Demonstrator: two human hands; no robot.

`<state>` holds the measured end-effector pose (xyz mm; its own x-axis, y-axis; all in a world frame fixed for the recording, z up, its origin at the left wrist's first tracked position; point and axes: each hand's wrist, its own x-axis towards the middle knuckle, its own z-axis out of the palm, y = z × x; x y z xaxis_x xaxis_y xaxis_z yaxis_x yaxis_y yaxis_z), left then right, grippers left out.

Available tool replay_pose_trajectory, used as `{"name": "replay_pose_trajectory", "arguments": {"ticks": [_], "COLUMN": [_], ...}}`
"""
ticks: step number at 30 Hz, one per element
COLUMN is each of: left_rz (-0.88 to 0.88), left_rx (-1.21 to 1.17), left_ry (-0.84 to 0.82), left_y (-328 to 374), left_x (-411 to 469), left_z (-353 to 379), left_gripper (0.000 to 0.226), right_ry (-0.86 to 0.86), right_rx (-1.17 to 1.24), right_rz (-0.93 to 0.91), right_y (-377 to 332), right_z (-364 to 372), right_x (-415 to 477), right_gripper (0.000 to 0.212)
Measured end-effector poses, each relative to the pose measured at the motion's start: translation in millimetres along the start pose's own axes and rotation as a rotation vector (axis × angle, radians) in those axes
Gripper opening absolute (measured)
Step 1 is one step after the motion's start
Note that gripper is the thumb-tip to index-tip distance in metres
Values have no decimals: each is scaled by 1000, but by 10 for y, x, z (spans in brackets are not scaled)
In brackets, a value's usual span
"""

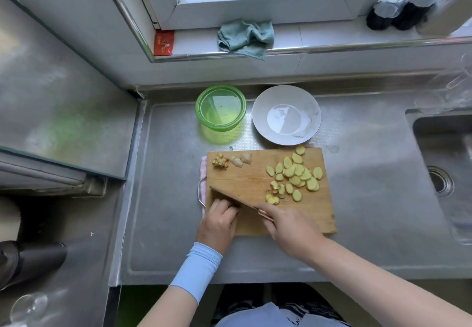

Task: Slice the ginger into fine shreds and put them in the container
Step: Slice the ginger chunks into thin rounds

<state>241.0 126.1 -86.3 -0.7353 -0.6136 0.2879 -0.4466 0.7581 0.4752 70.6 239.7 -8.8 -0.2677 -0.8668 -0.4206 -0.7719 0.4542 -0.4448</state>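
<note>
Head view. On the cutting board (242, 176), loose ginger slices (296, 176) lie at 3 o'clock, some overlapping. Uncut knobs (241, 160) and trimmings sit at 11 o'clock. The green container (221, 108) stands off the board at 12 o'clock; I cannot tell if it is lidded.

The right hand (288, 227) grips the knife (229, 197) by its handle at 6 o'clock, with the blade angled toward 10 o'clock. The left hand (219, 220) is at 7 o'clock, fingers curled against the blade's flank. Whether it pins any ginger is hidden.

Assessment: slicing appears largely done and shredding is not yet evident. Recommendation: shingle a few slices flat, keep fingertips tucked with the knuckles guiding the blade, and advance in very narrow cuts.
</note>
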Motion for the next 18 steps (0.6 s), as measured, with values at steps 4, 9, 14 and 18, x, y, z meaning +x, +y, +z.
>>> {"name": "replay_pose_trajectory", "arguments": {"ticks": [4, 9, 14, 18], "left_rz": [0, 47, 39, -2], "left_rx": [-4, 36, 16, -14], "left_ry": [39, 109, 104, 42], "left_y": [0, 41, 31, 5], "left_x": [16, 45, 45, 44], "left_z": [20, 16, 17, 44], "left_gripper": [10, 18, 23, 24], "right_ry": [64, 83, 64, 44], "right_rx": [-24, 14, 10, 10], "right_rz": [-45, -75, -56, -25], "right_y": [-28, -30, 33, 57], "right_z": [82, 178, 175, 126], "right_x": [-111, -226, -247, -265], "right_gripper": [41, 41, 42, 43]}}
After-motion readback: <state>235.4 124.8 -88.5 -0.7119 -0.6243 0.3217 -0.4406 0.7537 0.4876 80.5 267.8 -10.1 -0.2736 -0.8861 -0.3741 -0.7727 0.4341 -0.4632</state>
